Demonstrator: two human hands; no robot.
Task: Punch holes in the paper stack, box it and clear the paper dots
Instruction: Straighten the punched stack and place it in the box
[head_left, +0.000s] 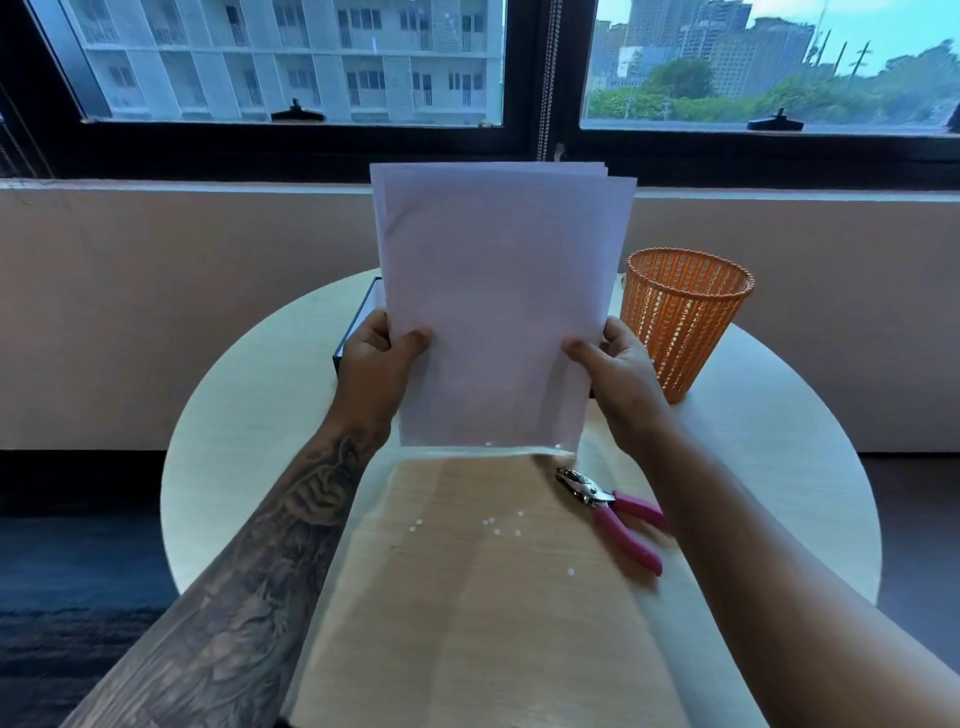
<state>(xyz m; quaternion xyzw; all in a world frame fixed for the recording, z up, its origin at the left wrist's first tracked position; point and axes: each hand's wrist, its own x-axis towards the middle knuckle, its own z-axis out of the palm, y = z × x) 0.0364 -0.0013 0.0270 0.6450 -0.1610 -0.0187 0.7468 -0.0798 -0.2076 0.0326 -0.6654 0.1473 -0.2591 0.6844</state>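
I hold a white paper stack (498, 306) upright above the round table (249, 441), its bottom edge near the tabletop. My left hand (376, 364) grips the stack's left edge and my right hand (615, 369) grips its right edge. Small holes show near the stack's bottom edge. Several white paper dots (498, 525) lie scattered on the table in front of me. A pink-handled hole punch (615, 512) lies on the table at the right, under my right forearm. A dark box (358, 332) sits behind the stack, mostly hidden by it and my left hand.
An orange mesh waste basket (683, 322) stands on the table at the back right. A low wall and a large window run behind the table. Dark floor surrounds the table on both sides.
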